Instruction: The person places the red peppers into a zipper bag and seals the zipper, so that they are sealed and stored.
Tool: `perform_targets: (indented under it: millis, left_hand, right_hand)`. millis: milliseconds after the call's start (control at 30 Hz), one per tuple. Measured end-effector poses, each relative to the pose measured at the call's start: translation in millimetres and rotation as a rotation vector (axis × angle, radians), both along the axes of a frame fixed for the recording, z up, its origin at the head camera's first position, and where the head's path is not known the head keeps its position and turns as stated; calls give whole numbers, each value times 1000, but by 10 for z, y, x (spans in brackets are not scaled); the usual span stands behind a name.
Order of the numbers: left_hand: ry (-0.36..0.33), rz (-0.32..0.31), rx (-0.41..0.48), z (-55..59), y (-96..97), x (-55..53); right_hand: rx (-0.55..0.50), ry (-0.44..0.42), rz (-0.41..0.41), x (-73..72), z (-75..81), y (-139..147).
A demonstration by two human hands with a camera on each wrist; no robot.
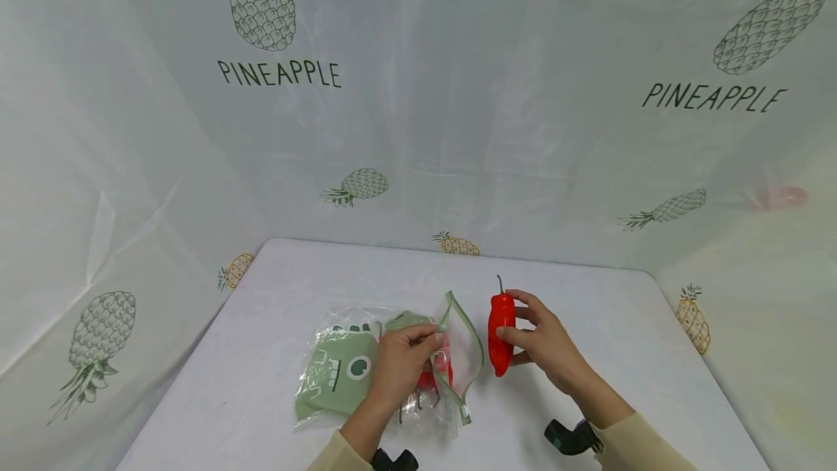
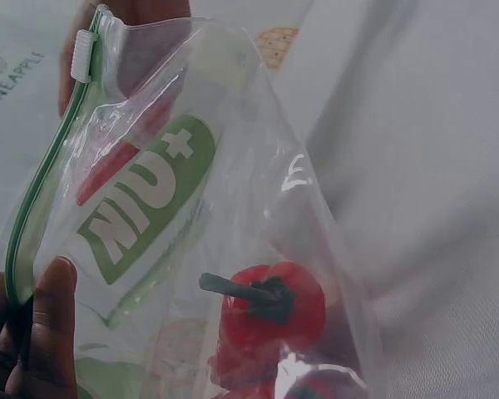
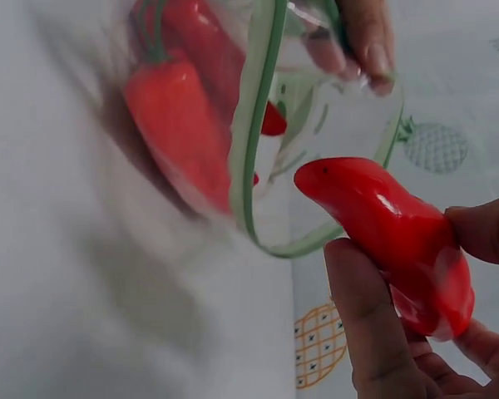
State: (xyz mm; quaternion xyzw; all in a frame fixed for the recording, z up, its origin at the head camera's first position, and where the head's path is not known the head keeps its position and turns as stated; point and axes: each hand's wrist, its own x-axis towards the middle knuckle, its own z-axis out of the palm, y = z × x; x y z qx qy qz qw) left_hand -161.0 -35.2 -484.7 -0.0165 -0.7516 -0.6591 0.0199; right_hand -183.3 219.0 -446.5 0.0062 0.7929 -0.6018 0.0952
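My left hand point(image 1: 404, 363) pinches the green-edged rim of a clear zip bag point(image 1: 466, 355), whose mouth gapes toward the right. Inside the bag lie red peppers point(image 3: 179, 125), their green stems showing in the left wrist view. My right hand point(image 1: 549, 344) grips another red pepper point(image 1: 500, 333) between thumb and fingers, stem upward in the head view. In the right wrist view this pepper's tip points at the bag's open mouth, close to the green rim. A white slider point(image 2: 83, 56) sits at one end of the zip.
Left of the hands lies a clear packet point(image 1: 340, 369) with a green monster face on it. The white table point(image 1: 588, 296) meets a hanging sheet point(image 1: 484, 129) printed with pineapples at its back and sides. Black wrist devices point(image 1: 569, 437) are at both cuffs.
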Motion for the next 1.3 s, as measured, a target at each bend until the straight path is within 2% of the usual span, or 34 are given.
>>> perform_targets:
  millis: [200, 400, 633, 800, 900, 1100, 1300]
  left_hand:
    - [6, 8, -21, 27, 13, 20]
    - [15, 2, -53, 39, 12, 32]
    - [21, -28, -56, 49, 7, 45]
    - [17, -37, -60, 43, 11, 54]
    - [17, -40, -72, 42, 9, 62]
    - [19, -57, -70, 39, 8, 69]
    - [31, -56, -54, 19, 0, 61]
  right_hand:
    - [-27, -46, 95, 106, 106, -52]
    - [-2, -88, 217, 157, 145, -112]
    - [7, -156, 320, 90, 123, -239]
    - [19, -174, 370, 6, 94, -323]
    - [26, -173, 358, -51, 65, -377]
    - [27, -169, 258, -151, -47, -494]
    - [44, -124, 198, -150, -153, -617]
